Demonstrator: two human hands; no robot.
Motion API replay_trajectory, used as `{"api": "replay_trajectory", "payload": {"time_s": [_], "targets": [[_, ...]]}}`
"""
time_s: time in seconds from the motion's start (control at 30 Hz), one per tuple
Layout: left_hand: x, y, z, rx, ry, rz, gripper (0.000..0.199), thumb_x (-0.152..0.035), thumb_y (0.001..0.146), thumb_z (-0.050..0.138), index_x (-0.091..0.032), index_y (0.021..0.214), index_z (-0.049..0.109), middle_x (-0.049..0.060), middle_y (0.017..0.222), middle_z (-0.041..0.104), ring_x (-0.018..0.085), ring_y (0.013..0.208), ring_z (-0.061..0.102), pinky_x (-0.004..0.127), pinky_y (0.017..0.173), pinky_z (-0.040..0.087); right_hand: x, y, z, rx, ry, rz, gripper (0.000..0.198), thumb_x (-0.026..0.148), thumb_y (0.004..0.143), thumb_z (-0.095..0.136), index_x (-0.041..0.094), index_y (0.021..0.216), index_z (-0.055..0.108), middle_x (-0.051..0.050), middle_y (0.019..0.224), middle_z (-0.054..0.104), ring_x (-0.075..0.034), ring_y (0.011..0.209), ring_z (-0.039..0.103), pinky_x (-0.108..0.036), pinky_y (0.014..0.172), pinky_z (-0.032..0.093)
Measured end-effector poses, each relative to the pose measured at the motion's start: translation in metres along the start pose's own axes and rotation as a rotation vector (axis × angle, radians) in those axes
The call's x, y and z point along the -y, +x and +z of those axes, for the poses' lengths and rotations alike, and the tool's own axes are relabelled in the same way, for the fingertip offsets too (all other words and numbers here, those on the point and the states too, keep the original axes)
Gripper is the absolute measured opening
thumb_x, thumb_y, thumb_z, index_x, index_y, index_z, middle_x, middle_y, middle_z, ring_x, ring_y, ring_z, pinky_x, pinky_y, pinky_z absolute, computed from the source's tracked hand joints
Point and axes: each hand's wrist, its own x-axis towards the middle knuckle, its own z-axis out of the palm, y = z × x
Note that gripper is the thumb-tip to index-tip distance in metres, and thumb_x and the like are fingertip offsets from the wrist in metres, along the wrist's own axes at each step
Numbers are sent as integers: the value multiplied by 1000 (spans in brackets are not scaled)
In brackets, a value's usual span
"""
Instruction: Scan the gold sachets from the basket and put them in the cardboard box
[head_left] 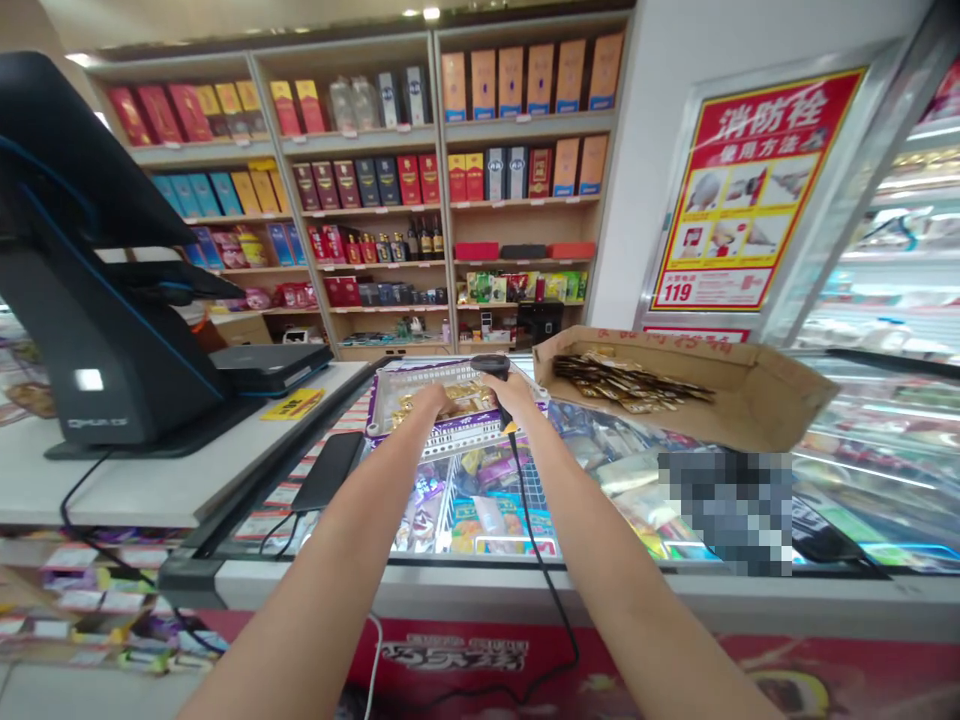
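Sachets (466,398), gold and foil-like, lie loose in the white perforated plastic basket (461,430) at my twelve o'clock, where my left hand (435,396) dips in, its fingers too hidden for me to tell how open they are or whether they pinch anything. My right hand (513,392) has its fingers closed round the black scanner (490,365); I'd grip that steadily, cable (533,535) slack, and handle thin foil lightly by its edges. At three o'clock, a stiff brown cardboard carton (757,400) holds glossy, flat packets (634,382).

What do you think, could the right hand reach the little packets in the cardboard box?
Probably yes: the packets lie in an open cardboard box just beside the right hand, though the scanner it holds may get in the way.
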Motion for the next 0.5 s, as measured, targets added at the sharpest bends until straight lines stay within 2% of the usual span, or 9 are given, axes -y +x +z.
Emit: {"api": "replay_trajectory", "payload": {"time_s": [0.17,0.3,0.4,0.5], "targets": [[1,-1,-8,39,26,-70,50,-12,35,89,-21,41,40,7,49,55,38,102,61,35,80,45,-3,3,1,34,21,26,18,29,71,70,19,65,56,3,44,53,-12,42,49,-22,44,40],[-6,-6,-11,-48,54,44,52,-17,38,90,-21,46,38,10,64,62,37,105,59,35,85,44,0,1,-1,61,50,28,20,26,74,67,20,62,53,2,43,52,-11,40,48,-22,44,41],[-9,-7,-11,-106,90,141,41,-20,51,84,-20,54,44,8,72,65,32,100,61,33,86,44,2,-1,-2,71,75,23,19,23,77,63,19,61,52,2,43,52,-11,40,48,-22,43,40],[-9,-4,-9,-81,21,124,25,-11,60,75,-18,59,50,4,65,61,26,90,62,31,82,45,1,-2,-3,68,77,18,20,24,77,62,19,60,53,2,44,53,-11,41,48,-23,44,41]]}}
